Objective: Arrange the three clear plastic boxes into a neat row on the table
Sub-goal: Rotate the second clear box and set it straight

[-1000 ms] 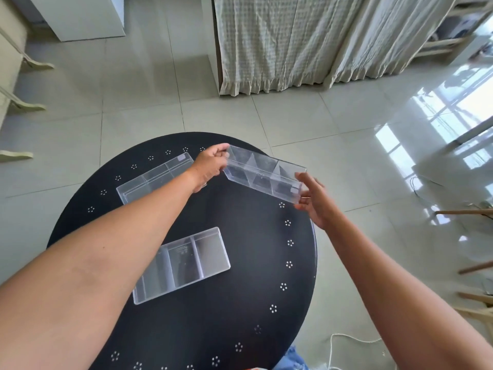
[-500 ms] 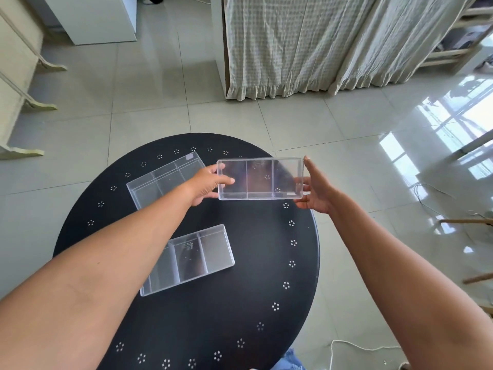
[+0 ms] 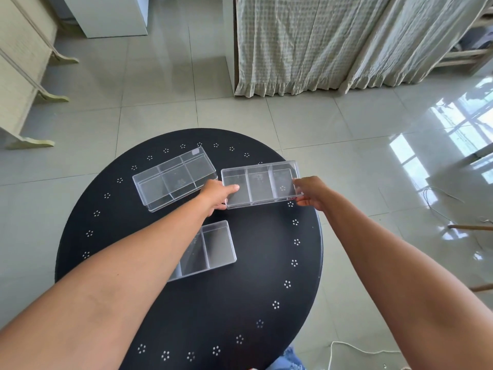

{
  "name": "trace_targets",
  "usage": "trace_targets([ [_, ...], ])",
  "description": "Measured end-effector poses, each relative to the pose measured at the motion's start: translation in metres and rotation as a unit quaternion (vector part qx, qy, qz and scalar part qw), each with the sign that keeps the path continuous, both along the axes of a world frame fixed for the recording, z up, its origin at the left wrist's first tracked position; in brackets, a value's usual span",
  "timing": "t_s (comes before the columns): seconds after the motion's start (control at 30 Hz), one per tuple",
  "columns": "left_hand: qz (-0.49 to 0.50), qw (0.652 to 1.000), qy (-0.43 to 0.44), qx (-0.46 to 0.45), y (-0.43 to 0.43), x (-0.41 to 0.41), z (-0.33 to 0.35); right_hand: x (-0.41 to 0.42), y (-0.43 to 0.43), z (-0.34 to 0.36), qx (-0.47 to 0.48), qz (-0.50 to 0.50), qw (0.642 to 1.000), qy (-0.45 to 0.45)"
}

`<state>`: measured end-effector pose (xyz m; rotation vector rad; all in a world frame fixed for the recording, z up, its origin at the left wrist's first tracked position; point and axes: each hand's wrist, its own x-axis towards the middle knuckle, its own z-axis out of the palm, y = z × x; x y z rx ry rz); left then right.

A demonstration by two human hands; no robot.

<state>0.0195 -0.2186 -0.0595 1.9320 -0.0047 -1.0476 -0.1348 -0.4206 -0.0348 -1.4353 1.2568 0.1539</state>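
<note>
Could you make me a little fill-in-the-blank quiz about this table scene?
1. The number of clear boxes on the table is ____.
2. The held box is gripped by ____ hands.
3. Each box has ____ compartments.
4. The table's colour is ____.

Missing words: three; both; three; black.

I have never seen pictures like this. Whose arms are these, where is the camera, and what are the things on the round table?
There is no machine: a person wears a camera on the head, looking down at their own bare arms. On the black round table are three clear plastic boxes with dividers. The left hand and right hand hold the right box by its two short ends, at the table's far side. The far left box lies beside it, at an angle. The near box lies closer, partly hidden by the left arm.
</note>
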Motion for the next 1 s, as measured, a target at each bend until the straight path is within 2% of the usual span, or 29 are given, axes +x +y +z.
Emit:
trace_targets([
  [0.27,0.011,0.999,-0.018,0.048,-0.002,-0.002,-0.005,0.003,0.006,-0.005,-0.02,-0.013,1.0,0.004],
  [0.53,0.007,0.998,-0.036,0.055,-0.005,-0.006,-0.01,0.001,0.012,-0.006,-0.014,-0.011,1.0,0.019],
  [0.8,-0.008,0.998,-0.032,0.052,-0.005,-0.007,-0.007,-0.004,0.01,-0.002,-0.037,0.041,0.997,0.049],
  [1.0,-0.036,0.996,-0.071,0.045,0.012,0.003,0.004,0.009,0.006,0.001,-0.175,0.038,0.982,0.068],
])
